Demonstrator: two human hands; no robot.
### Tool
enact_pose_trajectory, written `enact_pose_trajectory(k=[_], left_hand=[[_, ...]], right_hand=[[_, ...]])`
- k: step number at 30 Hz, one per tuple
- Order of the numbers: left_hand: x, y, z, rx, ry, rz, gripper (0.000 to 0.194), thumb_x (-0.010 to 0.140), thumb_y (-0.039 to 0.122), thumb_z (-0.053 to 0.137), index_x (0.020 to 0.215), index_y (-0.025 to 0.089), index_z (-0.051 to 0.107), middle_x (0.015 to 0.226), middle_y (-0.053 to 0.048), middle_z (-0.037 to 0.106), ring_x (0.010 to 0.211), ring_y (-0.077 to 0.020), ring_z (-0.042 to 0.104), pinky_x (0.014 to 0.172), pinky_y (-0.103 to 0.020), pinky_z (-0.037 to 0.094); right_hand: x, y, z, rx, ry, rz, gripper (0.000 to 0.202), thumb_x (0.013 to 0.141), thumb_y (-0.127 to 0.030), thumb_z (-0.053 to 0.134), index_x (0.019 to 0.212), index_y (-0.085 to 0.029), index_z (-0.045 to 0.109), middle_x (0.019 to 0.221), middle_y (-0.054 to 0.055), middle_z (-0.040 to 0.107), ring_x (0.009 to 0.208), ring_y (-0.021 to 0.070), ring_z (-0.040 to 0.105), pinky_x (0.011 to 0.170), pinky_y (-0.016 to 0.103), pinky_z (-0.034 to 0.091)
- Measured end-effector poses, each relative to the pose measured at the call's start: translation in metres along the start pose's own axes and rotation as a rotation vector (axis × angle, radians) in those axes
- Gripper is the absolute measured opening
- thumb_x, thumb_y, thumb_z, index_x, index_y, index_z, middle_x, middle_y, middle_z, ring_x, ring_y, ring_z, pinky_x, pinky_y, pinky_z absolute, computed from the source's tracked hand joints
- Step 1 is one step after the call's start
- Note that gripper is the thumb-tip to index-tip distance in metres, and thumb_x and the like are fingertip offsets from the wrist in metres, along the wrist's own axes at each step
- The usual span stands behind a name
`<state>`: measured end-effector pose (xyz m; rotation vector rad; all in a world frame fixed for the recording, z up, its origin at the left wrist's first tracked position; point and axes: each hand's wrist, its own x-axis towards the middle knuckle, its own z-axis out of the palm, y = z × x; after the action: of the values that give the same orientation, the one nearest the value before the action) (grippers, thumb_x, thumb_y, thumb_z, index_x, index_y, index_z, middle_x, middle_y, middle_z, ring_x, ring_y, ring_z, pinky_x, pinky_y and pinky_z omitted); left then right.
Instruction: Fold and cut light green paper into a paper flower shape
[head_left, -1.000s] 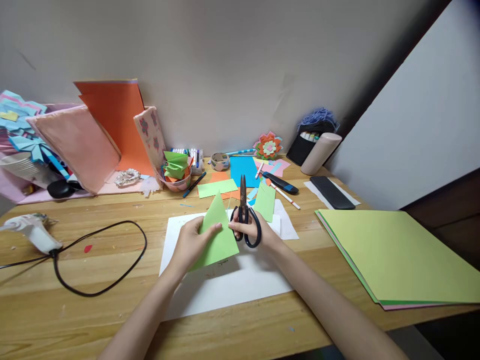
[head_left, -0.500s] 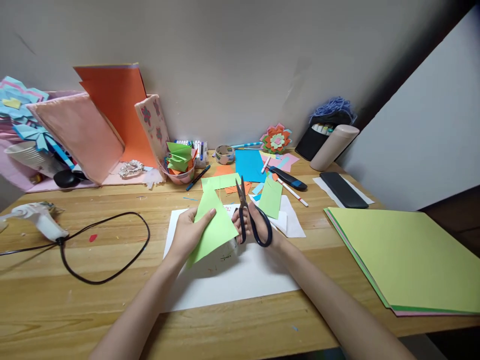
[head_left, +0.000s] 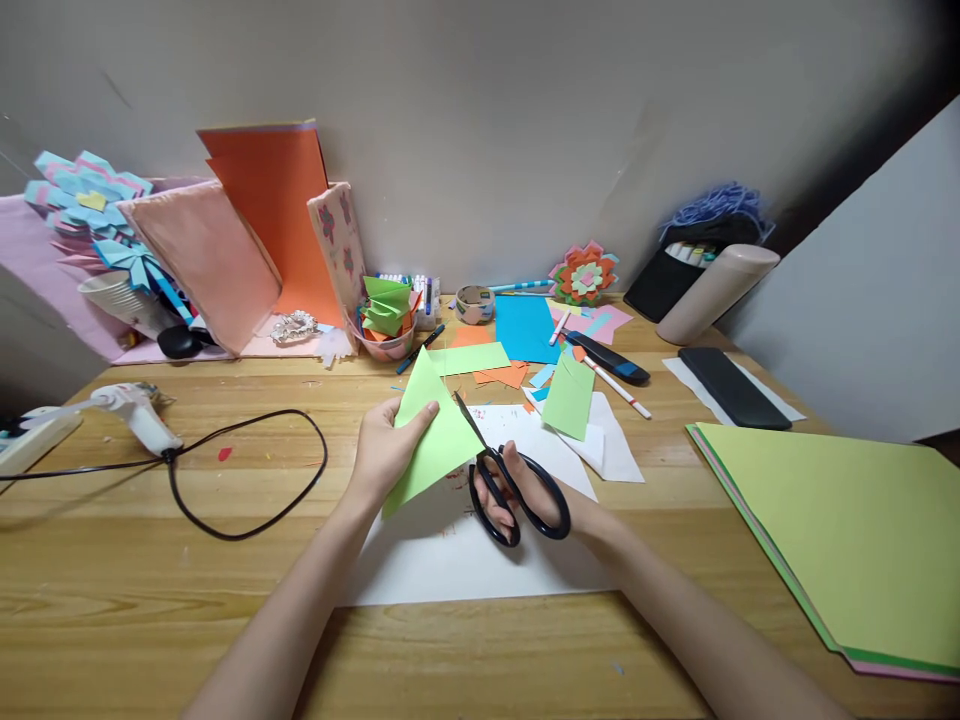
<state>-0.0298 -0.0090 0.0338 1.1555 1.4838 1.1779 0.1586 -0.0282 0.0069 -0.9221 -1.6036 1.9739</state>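
Note:
My left hand [head_left: 391, 448] pinches a light green sheet of paper [head_left: 439, 440] by its left side, thumb on top. The sheet is tilted above a white sheet of paper [head_left: 495, 565] on the table. In my right hand [head_left: 529, 485] is a pair of scissors [head_left: 487, 450] with black handles, my fingers through the loops. The blades meet the right edge of the green sheet, one above it and the other hidden behind it. A light green strip [head_left: 471, 359] and a green rectangle [head_left: 568, 398] lie beyond my hands.
A glue gun [head_left: 142, 418] with a looped black cord lies left. Behind are a basket of paper scraps [head_left: 386, 345], a tape roll [head_left: 475, 304], blue paper [head_left: 529, 330] and a paper flower [head_left: 585, 273]. At right lie a black phone-like slab [head_left: 731, 388] and stacked coloured sheets [head_left: 840, 530].
The scissors have swung from pointing up beside the green sheet to angle left, with their blades at its right edge. The camera view has turned slightly left.

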Motion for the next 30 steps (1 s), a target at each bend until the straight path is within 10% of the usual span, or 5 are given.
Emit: enact_pose_trajectory(k=[30], left_hand=[[0.002, 0.001, -0.002, -0.053, -0.011, -0.087, 0.042, 0.059, 0.048, 0.072, 0.078, 0.012, 0.067, 0.07, -0.004, 0.068, 0.053, -0.0124, 0.056, 0.047, -0.02, 0.04]], right_hand=[[0.007, 0.012, 0.013, -0.041, 0.13, -0.041, 0.071, 0.062, -0.087, 0.021, 0.066, -0.019, 0.041, 0.038, -0.007, 0.039, 0.029, 0.0073, 0.038, 0.033, 0.019, 0.033]])
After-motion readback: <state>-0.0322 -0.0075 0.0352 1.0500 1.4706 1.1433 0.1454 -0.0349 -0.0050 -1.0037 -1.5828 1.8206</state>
